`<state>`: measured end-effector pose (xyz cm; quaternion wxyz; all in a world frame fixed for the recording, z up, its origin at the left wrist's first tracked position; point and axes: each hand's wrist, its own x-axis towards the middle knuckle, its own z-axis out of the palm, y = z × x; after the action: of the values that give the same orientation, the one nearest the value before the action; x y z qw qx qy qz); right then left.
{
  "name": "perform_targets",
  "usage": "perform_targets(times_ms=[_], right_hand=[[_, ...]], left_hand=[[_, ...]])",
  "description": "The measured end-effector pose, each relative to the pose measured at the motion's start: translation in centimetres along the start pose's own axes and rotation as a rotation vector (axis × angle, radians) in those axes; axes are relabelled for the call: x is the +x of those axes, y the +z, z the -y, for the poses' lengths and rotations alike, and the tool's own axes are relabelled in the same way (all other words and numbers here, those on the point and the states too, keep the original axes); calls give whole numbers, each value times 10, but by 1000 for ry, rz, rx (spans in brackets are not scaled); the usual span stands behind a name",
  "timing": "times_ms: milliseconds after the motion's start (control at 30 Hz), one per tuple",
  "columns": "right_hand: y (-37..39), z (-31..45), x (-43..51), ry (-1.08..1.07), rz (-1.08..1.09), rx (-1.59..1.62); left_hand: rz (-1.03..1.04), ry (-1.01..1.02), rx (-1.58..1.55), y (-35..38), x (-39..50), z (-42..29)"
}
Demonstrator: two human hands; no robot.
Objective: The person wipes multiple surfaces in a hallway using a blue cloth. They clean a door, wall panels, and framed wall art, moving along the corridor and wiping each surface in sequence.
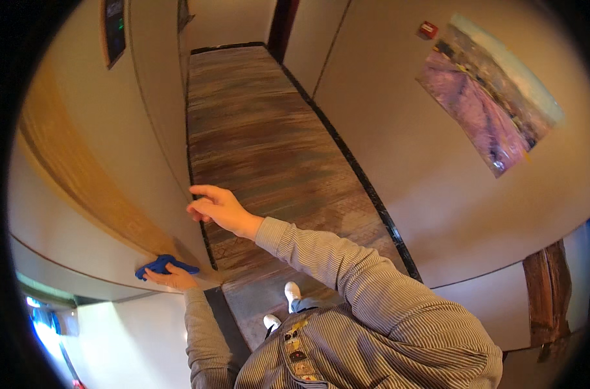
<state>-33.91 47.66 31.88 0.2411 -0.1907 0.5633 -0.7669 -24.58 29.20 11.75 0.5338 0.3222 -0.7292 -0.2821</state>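
Note:
My left hand presses a blue cloth against the wall on the left, at the near end of a yellowish wood-look band that runs along it. Raised in front of me, my right hand holds nothing; its index finger points towards the left wall and the other fingers are partly curled. I cannot tell from this view whether that hand touches the wall.
A narrow corridor with a streaked wood-look floor runs ahead between walls, edged by a black baseboard. On the right wall hang a landscape picture and a small red box. A dark panel is at upper left.

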Motion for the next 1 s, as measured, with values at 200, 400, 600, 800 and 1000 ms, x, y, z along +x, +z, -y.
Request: perform_targets(times_ms=[200,400,600,800,1000], right_hand=[[-72,4,-48,223,-260,104],[-145,10,-102,275,-315,124],[-233,32,-169,191,-305,-57],[-313,89,-244,-474,-686,-923],[-400,139,-323,-381,-744,-643]], left_hand=[[-213,-612,-201,37,-8,-28],[-217,-1035,-393,55,-15,-71],[269,-890,-809,108,-72,-201],[1121,-383,-934,145,-193,-389],[1416,354,-1021,124,-310,-527]])
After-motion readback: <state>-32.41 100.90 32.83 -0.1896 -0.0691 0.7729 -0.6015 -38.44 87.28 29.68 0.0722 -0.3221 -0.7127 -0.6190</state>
